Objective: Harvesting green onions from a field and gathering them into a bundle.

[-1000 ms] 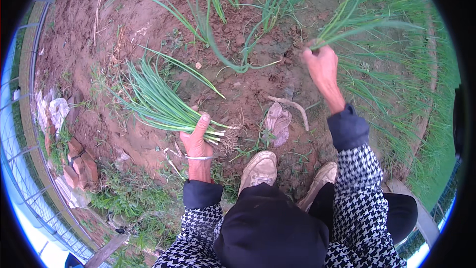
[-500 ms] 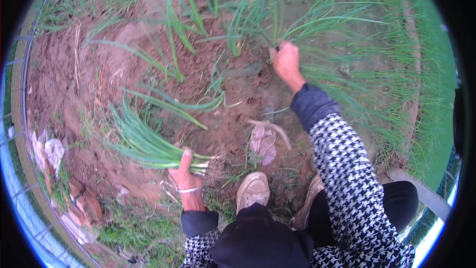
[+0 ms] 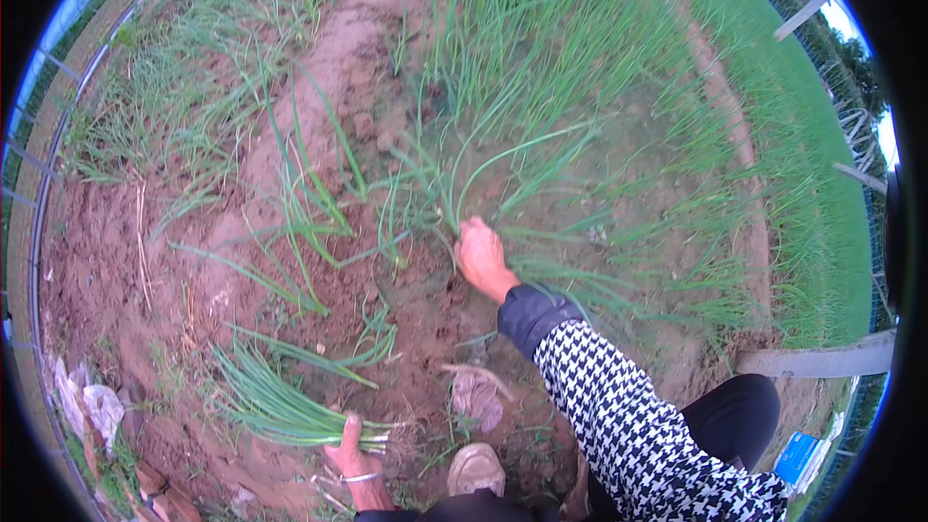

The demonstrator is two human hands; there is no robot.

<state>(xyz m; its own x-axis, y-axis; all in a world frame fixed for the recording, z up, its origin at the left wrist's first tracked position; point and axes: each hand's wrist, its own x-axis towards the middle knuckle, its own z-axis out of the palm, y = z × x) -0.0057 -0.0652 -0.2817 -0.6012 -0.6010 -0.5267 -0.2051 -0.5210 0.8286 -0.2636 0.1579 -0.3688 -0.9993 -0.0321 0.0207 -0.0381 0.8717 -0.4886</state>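
Low at the left, my left hand point(image 3: 350, 452) is closed round a bunch of green onions point(image 3: 266, 401). Their white bottoms and thin roots stick out to the right of the thumb, and the long leaves fan out to the left. My right hand point(image 3: 481, 253) is closed at the base of a green onion clump point(image 3: 462, 188) near the middle, its leaves spreading up and to the right. The fingertips are partly hidden. Between the hands, a few loose green onions point(image 3: 324, 360) lie on the soil, next to several upright ones point(image 3: 314, 198).
Dense rows of green onions point(image 3: 541, 29) grow beyond and to the right. A soil ridge point(image 3: 725, 97) runs along the right side. Near my shoe point(image 3: 477, 470) lies a crumpled pale scrap point(image 3: 476, 398). Plastic waste point(image 3: 101, 411) and broken bricks point(image 3: 159, 493) lie at the left.
The view has tilted up, so the scene sits lower and more of the far rows shows. My right hand stays at the clump's base; my left still holds the bunch.
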